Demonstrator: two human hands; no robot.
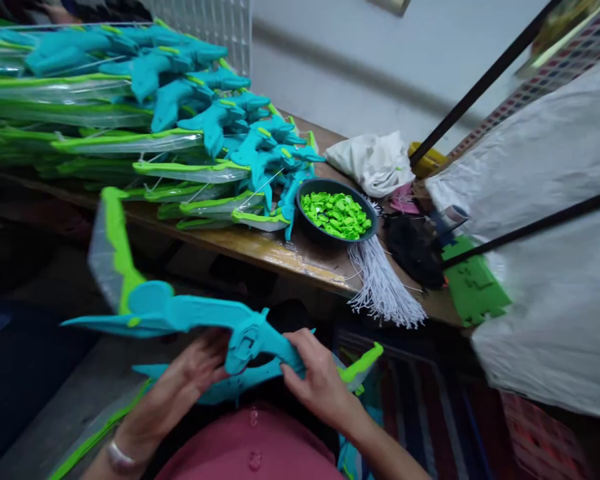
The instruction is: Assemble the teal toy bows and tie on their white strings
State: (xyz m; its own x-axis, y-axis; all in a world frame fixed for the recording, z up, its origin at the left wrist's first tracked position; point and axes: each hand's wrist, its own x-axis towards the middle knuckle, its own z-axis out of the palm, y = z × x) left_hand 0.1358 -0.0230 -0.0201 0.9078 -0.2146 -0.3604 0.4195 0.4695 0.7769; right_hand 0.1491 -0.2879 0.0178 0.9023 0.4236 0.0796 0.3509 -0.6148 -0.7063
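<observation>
A teal plastic toy bow (195, 313) with a lime-green and clear limb is held across my lap, the limb rising at its left end. My left hand (190, 373) supports its middle from below, with the fingertips partly hidden behind it. Its curved right end is gripped by my right hand (320, 377), thumb in front. Under it, close to my body, lies a second teal toy bow (245, 383), partly covered by my hands and the first bow.
Many similar toy bows (215, 127) are piled on the wooden bench (260, 250). A dark bowl (325, 237) holds small green plastic pieces. Beside it hang white strings (385, 287), near a white bag (375, 160) and a green foam mat piece (475, 280). Dark poles cross the right side.
</observation>
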